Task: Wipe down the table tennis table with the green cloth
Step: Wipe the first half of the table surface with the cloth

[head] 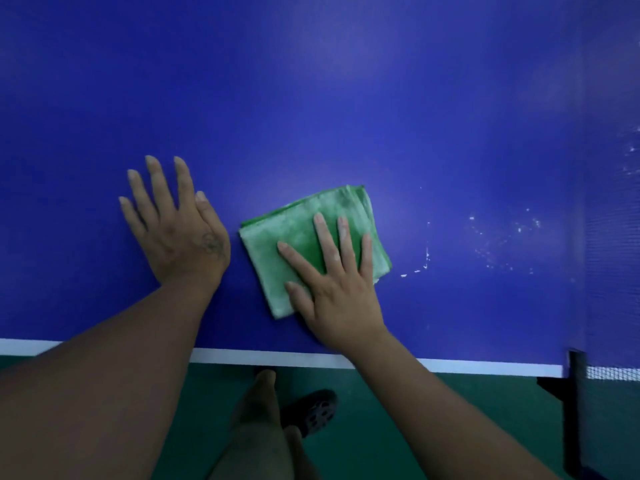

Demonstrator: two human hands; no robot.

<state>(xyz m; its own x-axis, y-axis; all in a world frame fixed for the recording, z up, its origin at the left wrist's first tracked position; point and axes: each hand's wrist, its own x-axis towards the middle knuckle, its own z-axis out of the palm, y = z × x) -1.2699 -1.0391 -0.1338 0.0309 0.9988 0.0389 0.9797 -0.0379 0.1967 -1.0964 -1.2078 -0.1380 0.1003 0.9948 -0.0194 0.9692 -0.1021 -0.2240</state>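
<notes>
Green cloth [298,237], folded into a layered square, lies flat on the blue top of the table tennis table [346,98], near the person's edge and slightly turned against that edge. Right hand [332,289] rests on the cloth with the palm down: the fingers [323,244] are straight and spread, pressing the fabric onto the surface, not curled round it. The heel of this hand sits past the near corner of the cloth, on or just above the table. Left hand [180,230] lies flat on the bare table top just beside the cloth, not touching it, fingers extended and holding nothing. Both forearms reach in over the white edge line [277,356] of the table. White specks and smears [502,237] mark the surface to the right of the cloth, between it and the dark net [609,237], which stands at the right border with its post clamped at the table edge. Below the edge, the green floor [485,410] shows, with one leg [256,427] of the person and a dark perforated shoe [318,410].
</notes>
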